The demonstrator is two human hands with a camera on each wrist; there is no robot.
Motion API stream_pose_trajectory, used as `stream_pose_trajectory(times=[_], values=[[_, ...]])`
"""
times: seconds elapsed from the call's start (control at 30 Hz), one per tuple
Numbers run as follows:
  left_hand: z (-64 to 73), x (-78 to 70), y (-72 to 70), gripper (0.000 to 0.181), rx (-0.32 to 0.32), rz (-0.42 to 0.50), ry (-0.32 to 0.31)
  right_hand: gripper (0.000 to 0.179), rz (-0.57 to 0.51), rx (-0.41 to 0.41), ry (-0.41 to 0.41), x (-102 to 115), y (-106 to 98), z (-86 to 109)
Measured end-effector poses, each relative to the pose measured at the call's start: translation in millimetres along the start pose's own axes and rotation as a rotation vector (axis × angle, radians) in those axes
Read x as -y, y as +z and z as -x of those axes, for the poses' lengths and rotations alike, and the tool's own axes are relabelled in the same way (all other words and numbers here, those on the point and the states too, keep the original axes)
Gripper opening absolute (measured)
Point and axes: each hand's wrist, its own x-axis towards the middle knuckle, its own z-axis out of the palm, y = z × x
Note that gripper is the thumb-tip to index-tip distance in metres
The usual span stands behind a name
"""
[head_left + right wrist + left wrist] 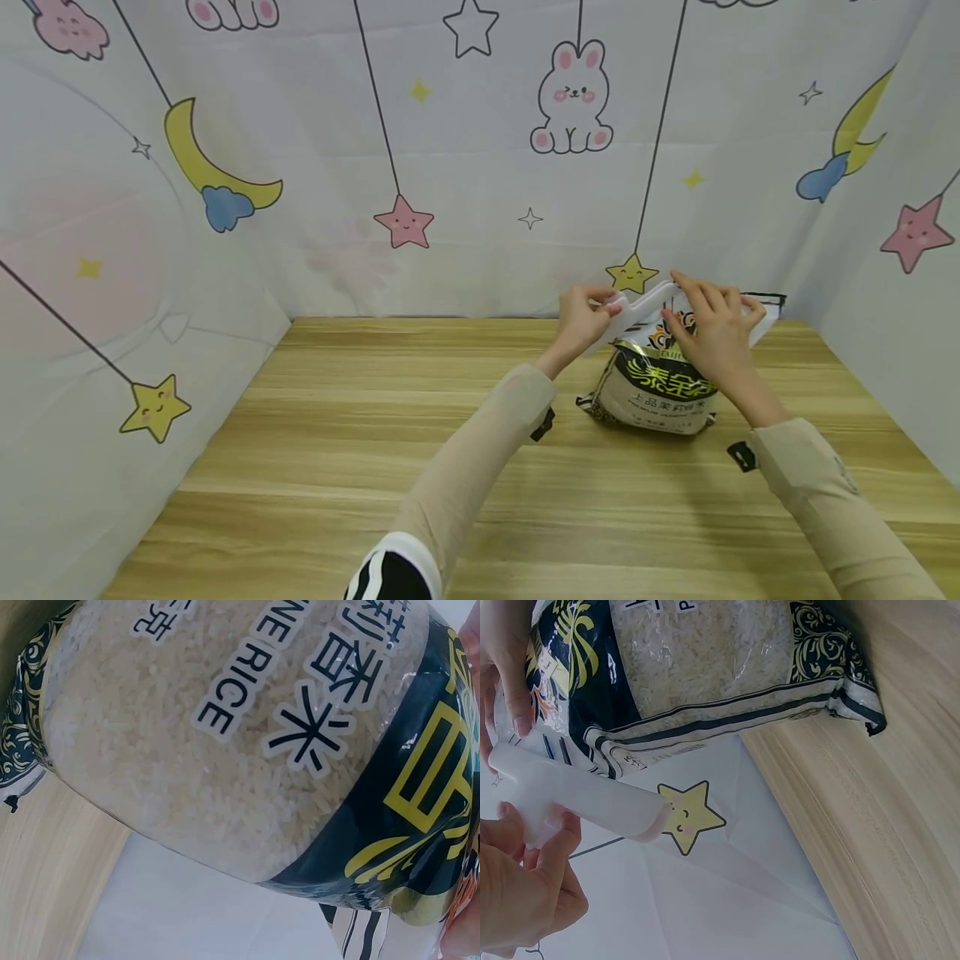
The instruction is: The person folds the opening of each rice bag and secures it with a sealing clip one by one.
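A clear-fronted bag of rice (pixel 667 400) stands upright on the table, its white top section gathered upward. Across that top lies a white plastic bag clip (pixel 592 796), slanted in the head view. My left hand (pixel 581 321) pinches the tab at one end of the clip between thumb and fingers. With thumb and fingers my right hand (pixel 712 333) grips the bag's upper part, near the clip's other end. Grains show through the clear front of the bag in the right wrist view, where only parts of the right fingers (pixel 461 930) appear at the edge.
The wood-grain table (pixel 337 467) extends to the left and in front of the bag. A white cloth backdrop (pixel 480 150) with printed stars, moons and a rabbit rises close behind the bag and along both sides.
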Motion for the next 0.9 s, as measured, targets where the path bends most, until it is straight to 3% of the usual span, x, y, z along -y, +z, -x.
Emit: stream_pose_trajectory(times=[0.9], values=[[-4.2,-7.2,2.7,0.023,0.014,0.001,0.007,0.065,-0.008,0.023,0.035,-0.3,-0.8,1.6]])
